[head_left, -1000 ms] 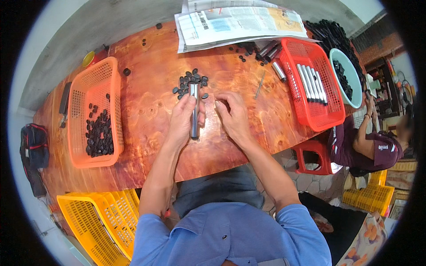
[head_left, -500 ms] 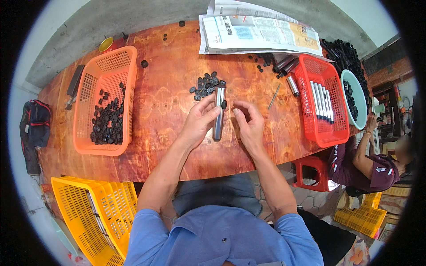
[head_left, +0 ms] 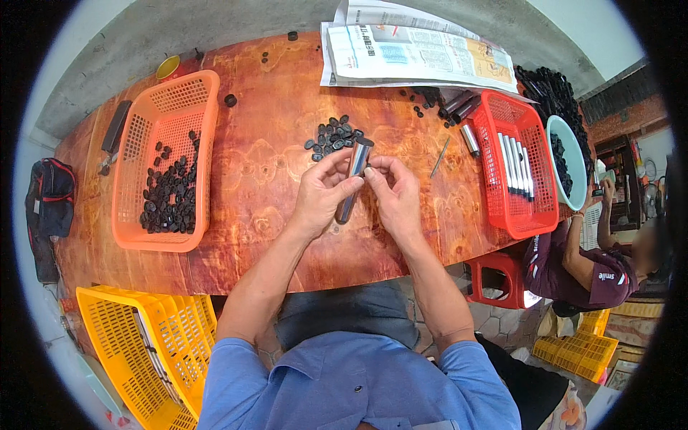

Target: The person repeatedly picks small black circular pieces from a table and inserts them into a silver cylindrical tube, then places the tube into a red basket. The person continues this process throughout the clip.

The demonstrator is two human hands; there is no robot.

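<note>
A shiny oval metal tube (head_left: 346, 209) with a dark end at the top tilts over the table between my hands. My left hand (head_left: 315, 199) is closed around its left side, thumb laid across the front. From the other side my right hand (head_left: 398, 201) grips the upper half, its thumb tip pressed to the tube. Whether a small black piece is under that thumb is hidden. Just beyond the tube's top end lies a loose pile of black oval caps (head_left: 332, 136) on the wooden table (head_left: 258, 215).
An orange basket (head_left: 202, 143) of black caps stands left, a red basket (head_left: 527, 228) of metal tubes right. Near them are a thin metal rod (head_left: 440, 156), newspapers (head_left: 423, 54) and a pale green basin (head_left: 584, 154). A yellow crate (head_left: 143, 344) stands below left; a person (head_left: 584, 269) works at right.
My right hand has come in from beside the tube and closed on it. The tube has tilted, its top leaning right. The black oval cap on its side no longer shows.
</note>
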